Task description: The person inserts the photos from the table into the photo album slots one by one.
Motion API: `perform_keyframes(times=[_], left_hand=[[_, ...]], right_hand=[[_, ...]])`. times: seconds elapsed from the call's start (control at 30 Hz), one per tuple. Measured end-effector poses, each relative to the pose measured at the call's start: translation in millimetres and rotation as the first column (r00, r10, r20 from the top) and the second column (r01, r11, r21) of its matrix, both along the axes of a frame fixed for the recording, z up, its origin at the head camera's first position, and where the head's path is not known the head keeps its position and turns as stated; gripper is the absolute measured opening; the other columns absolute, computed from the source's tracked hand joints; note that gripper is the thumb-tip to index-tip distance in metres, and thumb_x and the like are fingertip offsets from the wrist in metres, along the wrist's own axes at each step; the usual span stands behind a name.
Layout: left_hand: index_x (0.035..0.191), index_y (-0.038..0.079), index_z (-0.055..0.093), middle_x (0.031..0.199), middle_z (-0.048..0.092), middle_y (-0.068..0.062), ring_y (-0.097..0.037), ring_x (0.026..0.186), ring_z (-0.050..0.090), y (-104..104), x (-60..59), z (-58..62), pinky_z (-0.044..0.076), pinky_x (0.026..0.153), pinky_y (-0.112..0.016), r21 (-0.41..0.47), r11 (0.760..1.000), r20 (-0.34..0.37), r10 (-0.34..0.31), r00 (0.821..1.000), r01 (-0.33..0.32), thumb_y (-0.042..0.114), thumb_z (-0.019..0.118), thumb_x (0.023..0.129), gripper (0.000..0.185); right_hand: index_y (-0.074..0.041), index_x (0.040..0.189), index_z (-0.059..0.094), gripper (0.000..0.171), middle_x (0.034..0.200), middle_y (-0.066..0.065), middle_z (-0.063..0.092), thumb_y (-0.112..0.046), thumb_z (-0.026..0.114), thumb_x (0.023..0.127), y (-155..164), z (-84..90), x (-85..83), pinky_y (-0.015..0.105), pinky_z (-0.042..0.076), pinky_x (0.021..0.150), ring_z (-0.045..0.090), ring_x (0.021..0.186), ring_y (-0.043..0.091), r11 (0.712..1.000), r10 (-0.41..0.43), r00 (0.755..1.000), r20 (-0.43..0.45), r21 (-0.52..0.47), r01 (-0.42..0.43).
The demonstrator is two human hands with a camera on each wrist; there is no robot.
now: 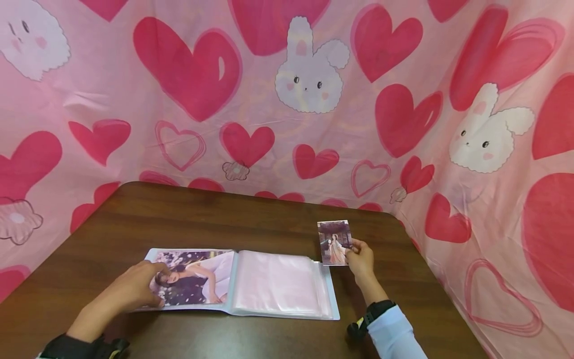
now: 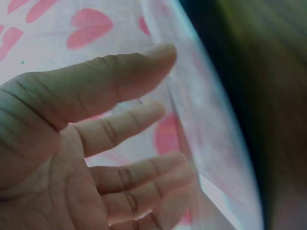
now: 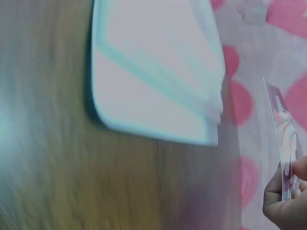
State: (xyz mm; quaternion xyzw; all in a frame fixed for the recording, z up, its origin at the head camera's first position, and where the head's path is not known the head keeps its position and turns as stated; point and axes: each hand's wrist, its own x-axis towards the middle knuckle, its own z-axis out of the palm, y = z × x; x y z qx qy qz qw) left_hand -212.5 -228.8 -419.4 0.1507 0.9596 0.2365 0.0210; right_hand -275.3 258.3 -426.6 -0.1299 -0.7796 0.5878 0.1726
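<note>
A photo album (image 1: 233, 308) lies spread on the table, seen in the head view. Its left page shows a photo (image 1: 188, 276) of a figure in white among pale petals. Whitish clear sleeves (image 1: 278, 284) fill the right side. My left hand (image 1: 136, 286) is at the album's left edge, over the photo's border. In the left wrist view, that hand's fingers (image 2: 139, 117) are extended and loosely bent, with nothing between them. My right hand (image 1: 362, 258) pinches a small photo print (image 1: 334, 242) upright beyond the album's right corner. The right wrist view catches this print (image 3: 283, 139) nearly edge-on.
The brown wooden table (image 1: 202, 214) reaches to a pink curtain (image 1: 260, 99) with hearts and rabbits at the back and right side. Each wrist carries a black strap (image 1: 378, 310).
</note>
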Motion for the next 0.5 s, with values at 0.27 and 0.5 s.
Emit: perform_keyframes(times=[0.27,0.5], left_hand=[[0.100,0.003,0.064,0.092,0.064,-0.009,-0.026,0.080,0.060,37.7,-3.8,22.3,0.052,0.065,-0.041,0.298,0.950,-0.088,-0.070,0.994,0.093,0.015,0.079,0.072,0.033],[0.108,0.001,0.060,0.094,0.062,-0.010,-0.023,0.081,0.059,81.4,-13.2,38.6,0.053,0.065,-0.033,0.572,0.813,-0.028,-0.118,0.993,0.113,0.016,0.072,0.080,0.034]], right_hand=[[0.012,0.118,0.047,0.031,0.084,0.008,0.056,0.012,0.049,0.086,-32.6,7.8,13.2,0.021,0.045,0.054,0.051,0.065,0.011,0.974,0.144,0.990,0.012,-0.176,-0.139],[0.013,0.119,0.046,0.034,0.085,0.008,0.056,0.011,0.051,0.085,-64.4,15.4,29.6,0.022,0.047,0.056,0.054,0.069,0.012,0.930,0.290,0.957,-0.014,-0.234,-0.285]])
